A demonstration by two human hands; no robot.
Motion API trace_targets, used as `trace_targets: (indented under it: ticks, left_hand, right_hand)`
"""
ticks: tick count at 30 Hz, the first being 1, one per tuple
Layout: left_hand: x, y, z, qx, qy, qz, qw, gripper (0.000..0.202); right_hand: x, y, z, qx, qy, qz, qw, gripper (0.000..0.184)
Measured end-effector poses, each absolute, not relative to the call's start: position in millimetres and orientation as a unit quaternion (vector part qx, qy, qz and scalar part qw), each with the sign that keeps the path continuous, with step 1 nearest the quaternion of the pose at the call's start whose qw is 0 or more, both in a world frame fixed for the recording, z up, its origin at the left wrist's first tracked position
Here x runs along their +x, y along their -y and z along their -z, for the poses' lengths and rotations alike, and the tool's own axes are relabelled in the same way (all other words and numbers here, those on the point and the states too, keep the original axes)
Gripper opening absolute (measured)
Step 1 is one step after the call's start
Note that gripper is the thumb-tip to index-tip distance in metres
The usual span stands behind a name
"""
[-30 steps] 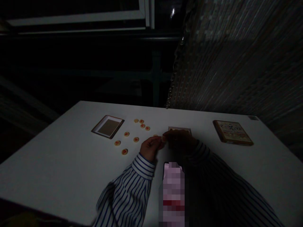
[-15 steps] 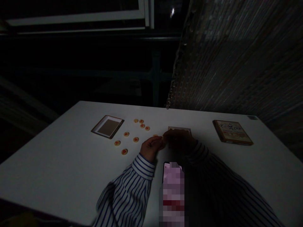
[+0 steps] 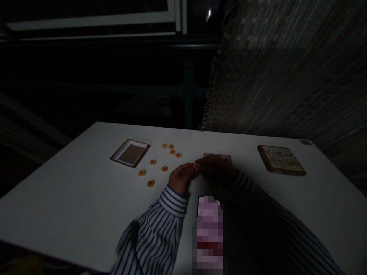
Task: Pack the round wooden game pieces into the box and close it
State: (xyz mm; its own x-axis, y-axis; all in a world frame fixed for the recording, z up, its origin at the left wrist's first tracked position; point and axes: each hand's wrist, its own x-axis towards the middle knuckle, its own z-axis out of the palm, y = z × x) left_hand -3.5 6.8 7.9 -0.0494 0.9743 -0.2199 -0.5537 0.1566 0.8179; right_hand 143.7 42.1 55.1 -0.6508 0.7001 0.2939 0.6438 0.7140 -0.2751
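Both hands meet over the middle of the table, pinching a small round Chinese chess piece (image 3: 196,167) between their fingertips. My left hand (image 3: 180,178) has its thumb and fingers closed at the piece's left side. From the right, my right hand (image 3: 218,169), dark in shadow, closes its fingers on the same piece. Behind it a shallow box (image 3: 226,157) shows only its far edge; the rest is covered by the hand. Several more pieces with red markings lie left of my hands, among them one near the front (image 3: 150,183) and one farther back (image 3: 171,147).
An open box lid or tray (image 3: 131,153) lies at the back left. A printed flat box (image 3: 282,159) rests at the right. A lit phone (image 3: 210,214), its screen blurred out, lies between my forearms. Beyond the white table (image 3: 86,198) hangs a strand curtain (image 3: 272,84).
The fingers shift slightly around the piece, which now shows more clearly between them. The pieces and boxes on the table stay where they were.
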Motion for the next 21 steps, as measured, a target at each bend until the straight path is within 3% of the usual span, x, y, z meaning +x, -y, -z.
trace_targets:
  ticks: [21]
  left_hand:
    - [-2,-4,-16,0.267,-0.401,-0.612,0.627,0.029]
  right_hand:
    - [146,-41,-74,-0.359,0.918,-0.059,0.154,0.025]
